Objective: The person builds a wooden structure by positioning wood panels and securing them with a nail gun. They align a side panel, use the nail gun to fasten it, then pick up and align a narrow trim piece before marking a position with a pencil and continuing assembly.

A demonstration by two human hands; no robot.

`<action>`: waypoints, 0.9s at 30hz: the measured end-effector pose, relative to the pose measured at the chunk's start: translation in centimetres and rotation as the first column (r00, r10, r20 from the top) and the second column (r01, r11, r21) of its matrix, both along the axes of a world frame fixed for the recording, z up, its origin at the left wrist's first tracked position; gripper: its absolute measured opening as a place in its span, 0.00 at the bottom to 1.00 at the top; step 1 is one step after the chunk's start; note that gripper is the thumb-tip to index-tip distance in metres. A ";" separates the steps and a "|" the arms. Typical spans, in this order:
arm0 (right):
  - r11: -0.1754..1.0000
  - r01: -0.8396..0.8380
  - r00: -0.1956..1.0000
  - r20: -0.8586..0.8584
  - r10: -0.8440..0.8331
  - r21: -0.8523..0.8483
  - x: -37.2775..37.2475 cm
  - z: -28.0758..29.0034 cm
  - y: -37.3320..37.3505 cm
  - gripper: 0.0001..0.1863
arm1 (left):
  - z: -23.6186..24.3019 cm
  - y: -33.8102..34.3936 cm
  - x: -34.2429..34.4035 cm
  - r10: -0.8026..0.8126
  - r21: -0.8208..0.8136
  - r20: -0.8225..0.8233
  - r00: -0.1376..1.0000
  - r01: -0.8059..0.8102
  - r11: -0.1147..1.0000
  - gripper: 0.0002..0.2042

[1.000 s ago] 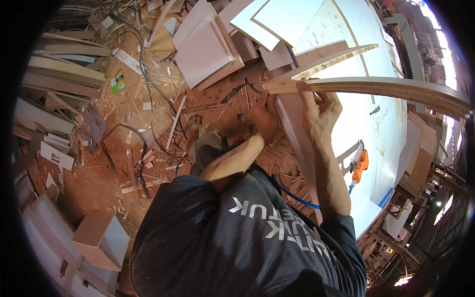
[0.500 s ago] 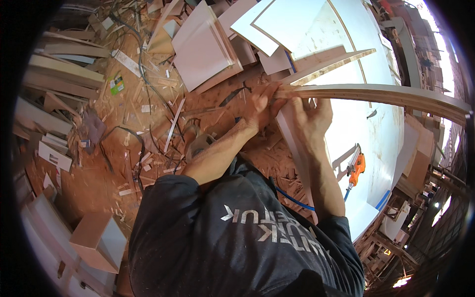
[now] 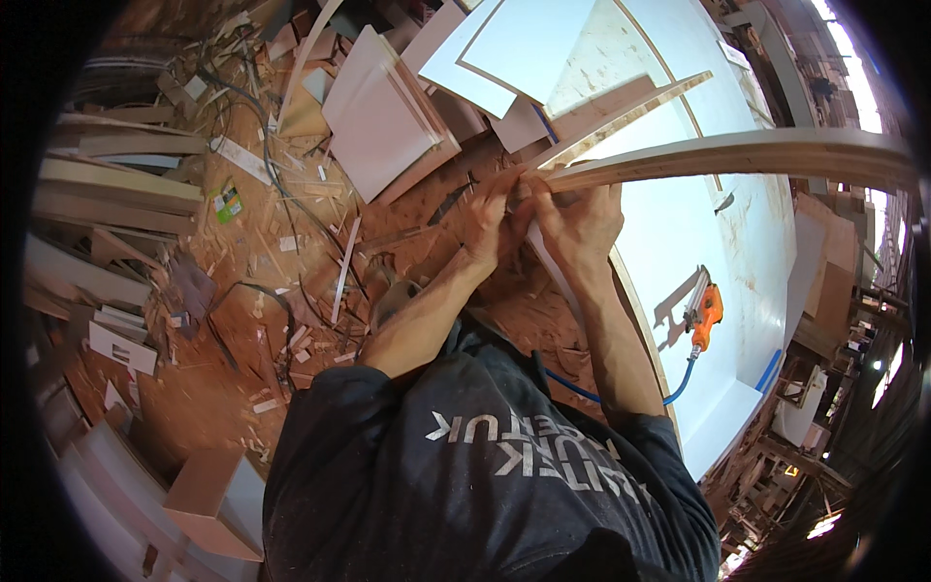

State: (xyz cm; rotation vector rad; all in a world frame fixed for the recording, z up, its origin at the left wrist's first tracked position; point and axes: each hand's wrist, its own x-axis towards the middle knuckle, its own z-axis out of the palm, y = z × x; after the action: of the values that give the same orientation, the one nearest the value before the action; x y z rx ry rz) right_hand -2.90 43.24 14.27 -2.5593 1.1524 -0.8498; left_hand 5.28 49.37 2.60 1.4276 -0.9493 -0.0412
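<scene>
A long pale wooden strip [image 3: 737, 158] with a layered edge runs from my hands out to the right above a white panel [image 3: 669, 228]. My left hand [image 3: 490, 218] is closed at the strip's left end, its fingers partly hidden. Right beside it, my right hand [image 3: 582, 223] grips the same end from the near side, thumb and fingers bent around it. Just beyond the strip, a second narrow board [image 3: 635, 118] slants up across the panel. An orange air nailer [image 3: 709, 315] lies on the panel right of my right forearm, a blue hose [image 3: 684, 383] attached.
Pinkish boards [image 3: 378, 121] lean beyond my left hand. Offcuts and a dark cable [image 3: 276, 160] litter the brown floor at left. Stacked planks [image 3: 126, 179] stand at the far left, and a box-shaped wooden piece [image 3: 213, 500] lies at lower left.
Both hands have shifted slightly left with the strip's end, and my right fingers have come closer to my left hand. The whole view has turned a little.
</scene>
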 end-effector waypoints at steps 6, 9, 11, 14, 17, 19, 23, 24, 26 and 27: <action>0.991 -0.017 0.996 -0.081 0.027 0.131 -1.3 1.5 -0.4 0.36 | -1.4 -0.6 -0.7 -0.078 0.112 -0.213 0.974 0.104 0.988 0.20; 0.949 0.026 0.994 -0.109 0.009 0.315 -3.2 2.7 -1.3 0.34 | -2.0 -0.6 -0.5 -0.027 0.114 -0.217 0.976 0.053 0.992 0.20; 0.925 0.019 0.988 -0.148 0.041 0.379 -3.5 3.4 -1.4 0.27 | -1.7 -1.0 -0.5 -0.049 0.124 -0.239 0.970 0.081 0.989 0.22; 0.894 -0.012 0.981 -0.166 0.096 0.447 -4.2 3.0 -2.1 0.19 | -0.5 -0.9 -0.6 -0.033 0.225 -0.152 0.988 0.068 0.972 0.24; 0.786 -0.105 0.957 -0.154 0.246 0.609 -5.2 4.0 -4.3 0.20 | 0.0 -0.9 -0.8 -0.054 0.176 -0.240 0.969 0.098 0.979 0.23; 0.696 -0.236 0.957 0.038 0.287 0.678 -5.7 3.8 -6.0 0.29 | 0.1 -0.9 -0.8 -0.060 0.194 -0.247 0.967 0.110 0.975 0.22; 0.556 -0.376 0.875 0.086 0.477 0.741 -5.6 4.1 -9.2 0.38 | 1.1 -0.8 -1.3 -0.094 0.200 -0.288 0.953 0.156 0.967 0.19; 0.567 -0.380 0.856 0.045 0.515 0.731 -5.2 4.7 -9.5 0.40 | 1.1 -0.7 -1.1 -0.084 0.233 -0.247 0.965 0.144 0.962 0.19; 0.560 -0.443 0.804 0.034 0.593 0.700 -4.7 4.2 -10.3 0.40 | 1.2 -0.8 -1.1 -0.084 0.249 -0.236 0.968 0.144 0.958 0.19; 0.555 -0.474 0.776 0.027 0.630 0.684 -4.6 4.0 -10.8 0.40 | 1.1 -1.0 -1.3 -0.094 0.235 -0.264 0.960 0.159 0.959 0.19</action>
State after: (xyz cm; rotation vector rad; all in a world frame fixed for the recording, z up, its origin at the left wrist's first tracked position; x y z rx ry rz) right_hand -7.51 32.41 18.23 -2.1775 0.4477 0.0359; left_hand 3.96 48.37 3.74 1.5500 -0.8450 -0.4447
